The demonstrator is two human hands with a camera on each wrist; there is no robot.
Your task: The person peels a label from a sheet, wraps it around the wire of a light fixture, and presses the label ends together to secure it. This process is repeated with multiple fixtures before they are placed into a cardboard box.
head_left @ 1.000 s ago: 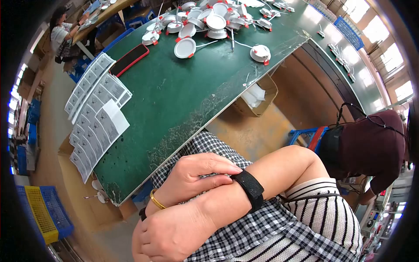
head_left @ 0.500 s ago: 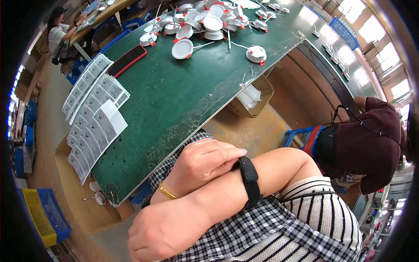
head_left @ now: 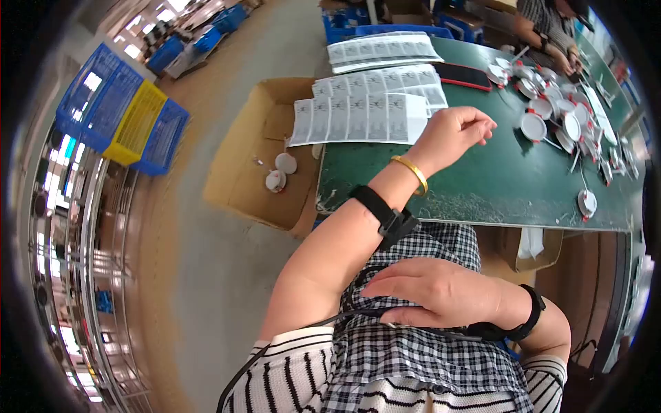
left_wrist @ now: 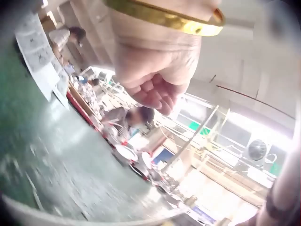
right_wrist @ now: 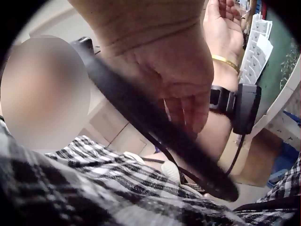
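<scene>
My left hand point(head_left: 458, 134), with a gold bracelet point(head_left: 411, 174) at its wrist, is raised over the near edge of the green table point(head_left: 468, 186), beside the printed sheets. Its fingers curl loosely and nothing is in them, as the left wrist view also shows. A black strap with a camera point(head_left: 385, 219) circles the left forearm. My right hand point(head_left: 441, 292) is low in front of the checked apron point(head_left: 413, 354), fingers relaxed and extended. A black cable point(head_left: 348, 314) runs across the apron by its thumb. Another black strap point(head_left: 533, 313) is round the right wrist.
Label sheets point(head_left: 351, 117) overlap the table's left edge, with a red-edged phone point(head_left: 463, 76) behind. Round white lamps point(head_left: 533, 127) are heaped at the right. A cardboard box point(head_left: 258, 199) holding a few lamps stands left. Another person point(head_left: 551, 34) works across the table.
My left hand has left the strap on the right forearm and lifted toward the sheets. My right hand has come back to the apron. The head view has swung left.
</scene>
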